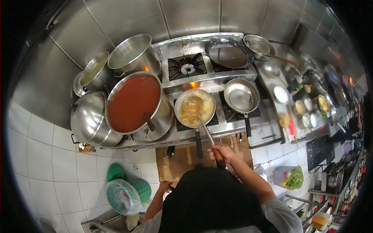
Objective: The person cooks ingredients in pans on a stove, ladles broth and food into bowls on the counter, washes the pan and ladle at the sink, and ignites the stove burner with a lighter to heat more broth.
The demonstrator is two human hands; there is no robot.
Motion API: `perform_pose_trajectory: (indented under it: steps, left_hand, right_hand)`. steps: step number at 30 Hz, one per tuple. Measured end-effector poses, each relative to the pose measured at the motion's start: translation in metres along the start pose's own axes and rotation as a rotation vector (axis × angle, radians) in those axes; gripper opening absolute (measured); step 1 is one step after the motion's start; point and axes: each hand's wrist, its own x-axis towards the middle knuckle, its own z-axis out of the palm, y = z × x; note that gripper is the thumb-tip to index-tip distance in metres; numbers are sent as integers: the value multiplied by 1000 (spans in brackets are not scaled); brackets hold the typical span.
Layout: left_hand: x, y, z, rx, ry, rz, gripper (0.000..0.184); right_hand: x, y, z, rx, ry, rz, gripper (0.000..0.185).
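Observation:
My right hand (222, 152) is closed around the wooden grip of a ladle (206, 131). The ladle's bowl is inside a frying pan (214, 110) on the front left burner, in a pale, creamy, brownish liquid (190, 95). The pan's black handle points towards me, and neither hand is on it. Low beside my body, my left hand (165, 186) is closed, with something small and dark at its fingers that I cannot make out.
A big pot of red sauce (134, 103) stands left of the pan, with a lidded steel pot (88, 116) beyond it. On the right sits a second frying pan (239, 96). Behind are a dark wok (229, 56) and a bare burner (187, 68). Small bowls (281, 94) line the right counter.

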Motion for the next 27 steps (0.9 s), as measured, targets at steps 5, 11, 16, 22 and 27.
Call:
perform_pose_trajectory:
  steps: [5, 11, 16, 22, 27]
  left_hand:
    - [20, -8, -8, -96, -25, -152, 4]
    - [47, -42, -15, -200, -141, 239, 10]
    - [59, -43, -30, 235, -273, 531, 17]
    - [54, -51, -38, 445, -190, 487, 17]
    - [42, -20, -42, 383, -190, 369, 11]
  right_hand:
    - [-15, 14, 3, 21, 22, -43, 47]
    - [-33, 23, 16, 49, 91, -62, 34]
    - [-41, 31, 24, 50, 149, -90, 31]
    - [-50, 40, 29, 91, 146, -152, 38]
    - [-52, 50, 17, 263, 83, -171, 47]
